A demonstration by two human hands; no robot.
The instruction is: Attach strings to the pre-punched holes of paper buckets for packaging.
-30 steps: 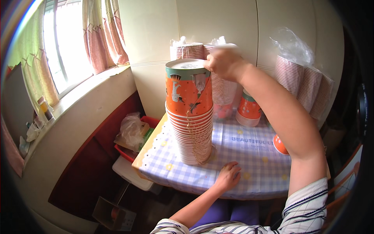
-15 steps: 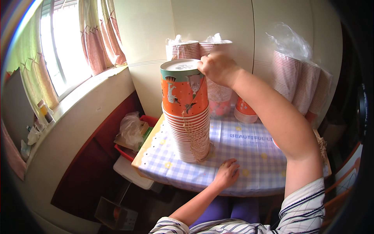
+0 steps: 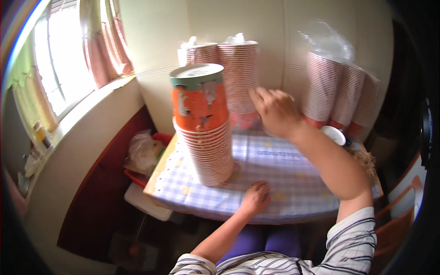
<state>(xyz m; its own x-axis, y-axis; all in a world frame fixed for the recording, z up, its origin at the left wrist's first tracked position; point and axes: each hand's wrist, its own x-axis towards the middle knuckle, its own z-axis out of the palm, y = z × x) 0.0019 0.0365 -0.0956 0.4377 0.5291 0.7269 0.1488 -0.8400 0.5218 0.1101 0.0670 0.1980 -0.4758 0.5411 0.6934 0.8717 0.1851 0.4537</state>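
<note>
A tall stack of upturned orange paper cups [image 3: 204, 128] stands on the table [image 3: 279, 183], which wears a blue checked cloth. My right hand [image 3: 274, 111] hovers in the air to the right of the stack's top, fingers apart and holding nothing. The hand is blurred. My left hand [image 3: 255, 198] rests flat on the table's near edge, just right of the stack's foot, with nothing in it.
More stacks of striped cups in plastic wrap stand against the wall at the back [image 3: 238, 78] and at the right [image 3: 341, 94]. A small white lid [image 3: 333, 134] lies near them. A window with pink curtains [image 3: 98, 41] is on the left. A plastic bag [image 3: 142, 151] lies below.
My right hand has let go of the top cup of the stack and moved away to the right and down. The left hand stays on the table's edge.
</note>
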